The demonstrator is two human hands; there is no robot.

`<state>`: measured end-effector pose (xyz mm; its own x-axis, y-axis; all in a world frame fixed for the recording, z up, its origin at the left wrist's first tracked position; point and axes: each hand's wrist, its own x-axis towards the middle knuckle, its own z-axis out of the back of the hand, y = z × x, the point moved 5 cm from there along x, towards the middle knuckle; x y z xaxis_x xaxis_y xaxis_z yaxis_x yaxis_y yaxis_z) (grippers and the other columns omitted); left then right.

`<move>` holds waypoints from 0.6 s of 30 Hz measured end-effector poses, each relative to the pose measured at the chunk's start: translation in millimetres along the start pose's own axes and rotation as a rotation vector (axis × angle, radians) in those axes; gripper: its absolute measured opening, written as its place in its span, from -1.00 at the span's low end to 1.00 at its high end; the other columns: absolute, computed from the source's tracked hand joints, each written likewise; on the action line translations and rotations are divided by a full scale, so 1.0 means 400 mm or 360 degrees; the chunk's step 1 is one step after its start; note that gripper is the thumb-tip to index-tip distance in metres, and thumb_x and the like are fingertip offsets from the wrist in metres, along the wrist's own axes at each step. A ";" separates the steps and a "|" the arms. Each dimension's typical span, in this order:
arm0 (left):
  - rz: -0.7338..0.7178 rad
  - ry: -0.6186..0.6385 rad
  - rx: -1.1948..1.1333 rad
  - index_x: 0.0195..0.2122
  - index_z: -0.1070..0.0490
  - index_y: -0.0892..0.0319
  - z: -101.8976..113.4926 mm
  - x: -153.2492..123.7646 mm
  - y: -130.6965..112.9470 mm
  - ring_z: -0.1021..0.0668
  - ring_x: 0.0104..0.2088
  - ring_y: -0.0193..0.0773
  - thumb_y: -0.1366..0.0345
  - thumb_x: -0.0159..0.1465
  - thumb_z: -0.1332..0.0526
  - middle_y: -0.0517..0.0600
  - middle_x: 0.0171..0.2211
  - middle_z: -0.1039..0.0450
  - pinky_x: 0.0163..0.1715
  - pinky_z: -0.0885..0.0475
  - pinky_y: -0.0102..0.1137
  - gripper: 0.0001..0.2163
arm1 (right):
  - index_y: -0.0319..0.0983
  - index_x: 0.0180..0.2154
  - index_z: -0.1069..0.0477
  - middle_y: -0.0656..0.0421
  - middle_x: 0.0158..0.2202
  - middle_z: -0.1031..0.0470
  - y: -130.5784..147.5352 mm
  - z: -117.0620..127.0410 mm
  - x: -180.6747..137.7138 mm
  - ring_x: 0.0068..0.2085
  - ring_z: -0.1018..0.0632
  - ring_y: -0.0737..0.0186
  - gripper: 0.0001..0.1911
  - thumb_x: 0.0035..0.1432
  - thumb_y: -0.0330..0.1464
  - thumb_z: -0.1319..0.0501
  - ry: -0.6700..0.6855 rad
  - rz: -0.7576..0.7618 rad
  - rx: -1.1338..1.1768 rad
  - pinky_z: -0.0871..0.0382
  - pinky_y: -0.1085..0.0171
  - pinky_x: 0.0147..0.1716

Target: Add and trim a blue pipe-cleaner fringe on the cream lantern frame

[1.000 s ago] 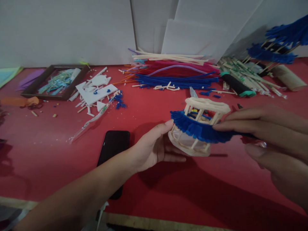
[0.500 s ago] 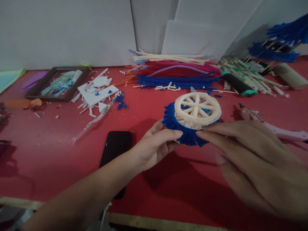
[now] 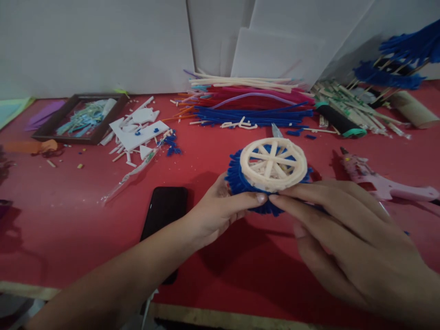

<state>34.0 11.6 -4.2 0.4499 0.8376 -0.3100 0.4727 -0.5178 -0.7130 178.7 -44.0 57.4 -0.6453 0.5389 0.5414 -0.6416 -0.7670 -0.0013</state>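
My left hand [image 3: 220, 208] is closed on a small craft piece, thumb on top and fingers underneath. The piece has a cream spoked wheel [image 3: 273, 158], which looks made of pipe cleaners, over a fringe of blue pipe cleaners [image 3: 237, 176]. My right hand [image 3: 347, 229] lies along the near right side with its fingers stretched out. Two of its fingertips touch the blue fringe beside my left thumb, while its thumb hangs below, apart from the piece. The underside of the craft piece is hidden. A pointed blade tip [image 3: 276, 130] shows just behind the wheel.
Bundled pipe cleaners [image 3: 254, 114] lie along the back. A pink glue gun [image 3: 392, 185] rests at right, near a black, green-ended cylinder [image 3: 335, 119]. White scraps [image 3: 137, 135], a brown frame [image 3: 44, 133] and a black phone [image 3: 167, 208] are at left. Blue fringed tiers [image 3: 388, 73] stand back right.
Both hands have shifted slightly left and down with the craft piece. The wheel now tilts a little more toward me. My right fingertips still touch the fringe.
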 end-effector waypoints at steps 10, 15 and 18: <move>-0.0057 -0.0003 0.0047 -0.20 -0.62 0.16 0.003 0.008 0.002 -0.67 0.06 -0.01 0.33 -0.10 -0.63 0.05 -0.12 -0.72 0.17 -0.50 -0.19 -0.58 | -0.33 0.02 -0.47 -0.02 -0.05 -0.54 -0.008 0.013 -0.016 -0.05 -0.58 0.07 -0.74 0.30 -0.53 -0.26 -0.0090 -0.0092 0.0053 -0.52 0.07 0.03; -0.0034 -0.0083 0.0044 -0.18 -0.61 0.15 0.012 0.003 0.006 -0.66 0.06 -0.01 0.35 -0.10 -0.62 0.03 -0.13 -0.72 0.17 -0.49 -0.16 -0.57 | -0.35 -0.01 -0.49 0.01 -0.08 -0.54 0.001 0.012 -0.015 -0.03 -0.57 0.12 -0.79 0.31 -0.51 -0.24 -0.0073 -0.0002 0.0080 -0.50 0.13 0.08; -0.0045 -0.0040 0.0060 -0.20 -0.61 0.16 0.007 0.000 0.004 -0.66 0.05 -0.04 0.36 -0.08 -0.60 0.02 -0.14 -0.71 0.19 -0.46 -0.16 -0.61 | -0.34 -0.01 -0.50 0.03 -0.08 -0.56 0.002 0.012 -0.015 -0.04 -0.57 0.12 -0.79 0.32 -0.49 -0.25 -0.0058 -0.0021 0.0084 -0.51 0.13 0.08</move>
<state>32.5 11.3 -7.3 0.4172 0.8562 -0.3048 0.4561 -0.4873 -0.7447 184.1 -49.7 58.2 -0.6207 0.5369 0.5713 -0.6267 -0.7777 0.0500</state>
